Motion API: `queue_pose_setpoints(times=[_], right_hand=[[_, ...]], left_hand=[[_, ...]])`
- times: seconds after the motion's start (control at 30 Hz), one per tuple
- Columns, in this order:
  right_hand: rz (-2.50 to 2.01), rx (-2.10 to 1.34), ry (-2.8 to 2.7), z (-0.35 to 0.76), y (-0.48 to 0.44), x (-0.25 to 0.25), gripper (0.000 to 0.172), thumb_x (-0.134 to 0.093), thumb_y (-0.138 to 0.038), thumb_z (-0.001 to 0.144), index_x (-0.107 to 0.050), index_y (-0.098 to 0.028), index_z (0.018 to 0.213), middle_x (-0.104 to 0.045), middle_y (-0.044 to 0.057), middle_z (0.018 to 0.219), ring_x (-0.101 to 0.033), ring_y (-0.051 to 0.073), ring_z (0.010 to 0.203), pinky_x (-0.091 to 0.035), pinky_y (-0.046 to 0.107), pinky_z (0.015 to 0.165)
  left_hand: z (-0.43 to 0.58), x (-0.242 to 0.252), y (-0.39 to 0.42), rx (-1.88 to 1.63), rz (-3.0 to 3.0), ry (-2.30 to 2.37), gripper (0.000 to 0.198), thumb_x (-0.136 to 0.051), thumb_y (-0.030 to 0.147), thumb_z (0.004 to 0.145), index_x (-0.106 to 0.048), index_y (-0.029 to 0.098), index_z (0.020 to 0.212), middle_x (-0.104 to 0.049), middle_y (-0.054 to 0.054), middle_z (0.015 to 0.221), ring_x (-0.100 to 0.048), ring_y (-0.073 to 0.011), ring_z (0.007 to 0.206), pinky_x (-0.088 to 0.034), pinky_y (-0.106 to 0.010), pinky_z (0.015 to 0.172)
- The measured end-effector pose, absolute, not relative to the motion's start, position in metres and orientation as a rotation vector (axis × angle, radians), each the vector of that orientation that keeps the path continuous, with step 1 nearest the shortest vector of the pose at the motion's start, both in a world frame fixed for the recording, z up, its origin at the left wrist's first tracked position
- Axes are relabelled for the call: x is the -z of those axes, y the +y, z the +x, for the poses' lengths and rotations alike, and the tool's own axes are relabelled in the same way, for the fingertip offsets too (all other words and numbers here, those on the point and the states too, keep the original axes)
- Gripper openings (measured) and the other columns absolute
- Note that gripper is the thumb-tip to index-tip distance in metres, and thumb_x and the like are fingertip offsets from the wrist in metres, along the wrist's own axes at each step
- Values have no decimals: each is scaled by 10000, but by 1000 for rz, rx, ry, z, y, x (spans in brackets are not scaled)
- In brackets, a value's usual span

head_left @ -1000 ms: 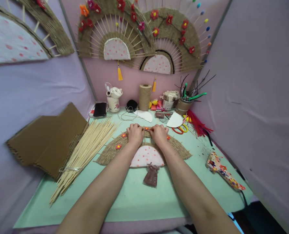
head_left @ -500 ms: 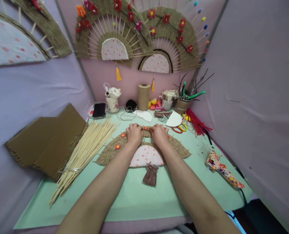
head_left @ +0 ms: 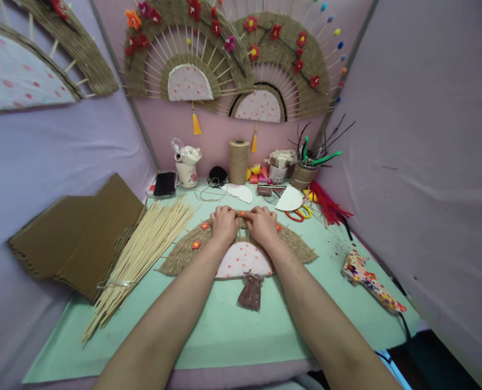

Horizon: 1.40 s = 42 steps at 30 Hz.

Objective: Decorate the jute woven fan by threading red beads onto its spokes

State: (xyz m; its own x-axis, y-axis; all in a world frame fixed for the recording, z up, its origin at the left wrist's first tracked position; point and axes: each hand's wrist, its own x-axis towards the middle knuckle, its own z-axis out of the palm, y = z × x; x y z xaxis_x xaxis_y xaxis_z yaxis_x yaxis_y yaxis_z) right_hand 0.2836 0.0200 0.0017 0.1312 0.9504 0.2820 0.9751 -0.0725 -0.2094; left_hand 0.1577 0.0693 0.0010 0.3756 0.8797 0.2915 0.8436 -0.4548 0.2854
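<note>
A half-round woven jute fan (head_left: pixel 184 250) lies flat on the mint green table (head_left: pixel 225 330). It has a pink dotted centre (head_left: pixel 241 260), small orange flowers (head_left: pixel 196 245) and a brown tassel (head_left: pixel 251 292) at its base. My left hand (head_left: pixel 223 223) and my right hand (head_left: pixel 259 223) rest side by side on the fan's top edge. Both have curled fingers that pinch a small orange flower (head_left: pixel 242 213) between them.
A bundle of bamboo skewers (head_left: pixel 143 254) and cardboard sheets (head_left: pixel 78 238) lie at the left. At the back stand a twine spool (head_left: pixel 239 161), a phone (head_left: pixel 164 183), scissors (head_left: pixel 300 214) and a tool cup (head_left: pixel 304 174). A patterned glue gun (head_left: pixel 369 281) lies right. Finished fans (head_left: pixel 188 54) hang on the wall.
My hands have stayed on the fan's top edge, with the right one shifted slightly left toward the other. The camera has tilted a little.
</note>
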Motion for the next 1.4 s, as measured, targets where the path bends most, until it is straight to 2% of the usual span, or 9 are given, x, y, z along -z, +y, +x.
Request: queue_pose_setpoints(times=[0.17, 0.43, 0.67, 0.87, 1.13, 1.4], right_hand=[[-2098, 138, -1897, 283, 20, -1, 268, -492, -259, 900, -736, -280, 1008, -625, 94, 1090, -424, 262, 1057, -260, 390, 820], [-2081, 119, -1871, 283, 20, 0, 325, -470, -253, 910, -682, -313, 1150, -612, 92, 1119, -418, 262, 1072, -265, 388, 833], [-2082, 81, -1907, 281, 19, -1, 296, -466, -271, 919, -715, -297, 1076, -610, 96, 1128, -415, 262, 1075, -270, 387, 842], [-2036, 87, -1815, 283, 20, -2, 322, -454, -244, 911, -682, -291, 1134, -623, 86, 1125, -441, 248, 1058, -277, 379, 836], [-2042, 46, -1839, 284, 21, 3, 329, -455, -238, 909, -687, -319, 1128, -631, 80, 1124, -435, 251, 1069, -279, 382, 838], [-2066, 34, -1857, 284, 21, 4, 311, -459, -247, 912, -692, -306, 1109, -625, 81, 1138, -426, 258, 1083, -286, 390, 844]], left_hand=[[157, 2, 71, -644, 2541, 1588, 211, -524, 263, 891, -694, 208, 1003, -644, -104, 1116, -459, -283, 1108, -337, -407, 866], [158, 5, 73, -639, 2524, 1554, 229, -520, 234, 882, -717, 230, 997, -647, -96, 1119, -457, -282, 1108, -338, -414, 874], [159, 5, 73, -624, 2534, 1570, 216, -509, 240, 883, -700, 211, 980, -646, -97, 1119, -460, -272, 1109, -350, -408, 872], [160, 5, 73, -618, 2534, 1593, 223, -494, 224, 880, -684, 207, 997, -654, -91, 1103, -471, -271, 1102, -348, -405, 868], [161, 5, 75, -617, 2528, 1564, 170, -542, 317, 881, -661, 208, 935, -649, -92, 1080, -481, -274, 1098, -349, -405, 878], [165, 1, 77, -636, 2446, 1464, 106, -538, 210, 866, -642, 220, 888, -690, -80, 1024, -527, -271, 1062, -329, -406, 888]])
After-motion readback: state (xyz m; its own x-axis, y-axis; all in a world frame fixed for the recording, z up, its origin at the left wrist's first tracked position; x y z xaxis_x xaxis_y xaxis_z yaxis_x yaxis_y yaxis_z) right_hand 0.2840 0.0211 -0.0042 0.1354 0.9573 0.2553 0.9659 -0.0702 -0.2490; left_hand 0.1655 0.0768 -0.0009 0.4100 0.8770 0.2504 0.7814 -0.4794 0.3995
